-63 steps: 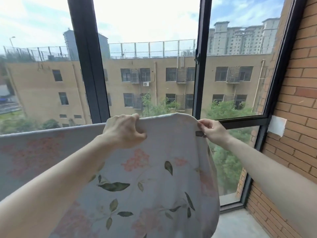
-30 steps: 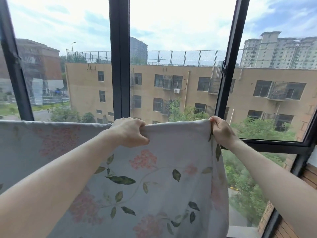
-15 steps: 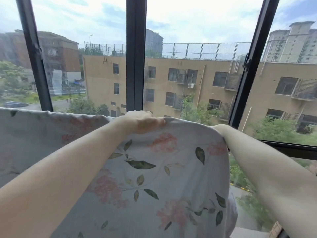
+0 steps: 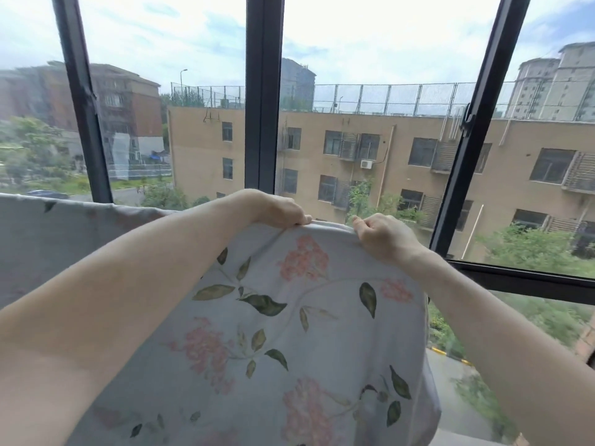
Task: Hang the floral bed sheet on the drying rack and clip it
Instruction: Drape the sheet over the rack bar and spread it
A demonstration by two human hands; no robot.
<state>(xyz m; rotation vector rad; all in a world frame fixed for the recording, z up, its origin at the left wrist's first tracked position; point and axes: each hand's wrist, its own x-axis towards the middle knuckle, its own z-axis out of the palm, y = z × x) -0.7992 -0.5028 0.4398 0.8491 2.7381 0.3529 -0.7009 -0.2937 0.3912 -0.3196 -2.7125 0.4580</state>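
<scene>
The floral bed sheet is draped across the lower frame before the window frame. Its top edge at centre is gripped by the left hand and pinched by the right hand.

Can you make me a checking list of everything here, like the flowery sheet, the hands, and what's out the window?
Surface: no table or floor work area in view; the drying rack itself is hidden under the cloth.
Job's things: floral bed sheet draped along a top line, running off to the left; no clip seen.
Clutter: nothing seen.
Hands: left hand grips the sheet's top edge; right hand pinches the same edge, just to its right.
Cables: nothing seen indoors.
Surroundings: dark window frame right behind the sheet; tan building, trees and cloudy sky outside.
</scene>
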